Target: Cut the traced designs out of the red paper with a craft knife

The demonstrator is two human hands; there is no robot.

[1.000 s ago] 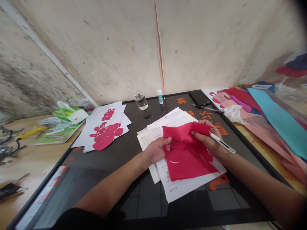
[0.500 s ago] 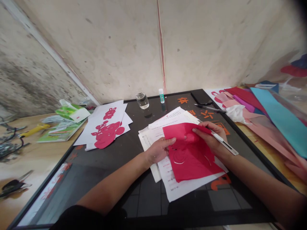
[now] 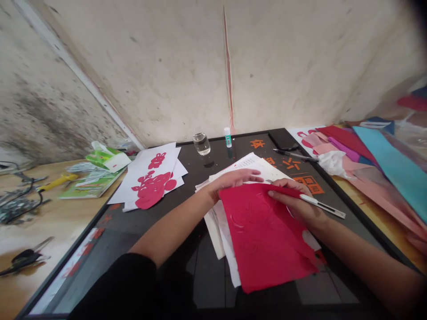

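Note:
A red paper sheet (image 3: 267,240) with cut lines in its surface is tilted up over a stack of printed white pages (image 3: 213,222). My right hand (image 3: 296,202) pinches its upper right edge, thumb in front. The same hand also holds a white utility knife (image 3: 323,206), which points out to the right. My left hand (image 3: 231,180) reaches behind the sheet's top edge with its fingers stretched out; its thumb is hidden, and I cannot tell whether it touches the paper.
Red paper cutouts (image 3: 155,189) lie on white sheets at the left. A glass of water (image 3: 202,143) and a glue stick (image 3: 227,138) stand at the back of the black tabletop (image 3: 173,240). Pens (image 3: 295,154) and coloured paper (image 3: 390,155) lie right, scissors (image 3: 26,258) left.
My left hand has let go of the sheet's left edge and moved up behind its top edge, fingers extended. The red sheet has unfolded downward and covers more of the pages.

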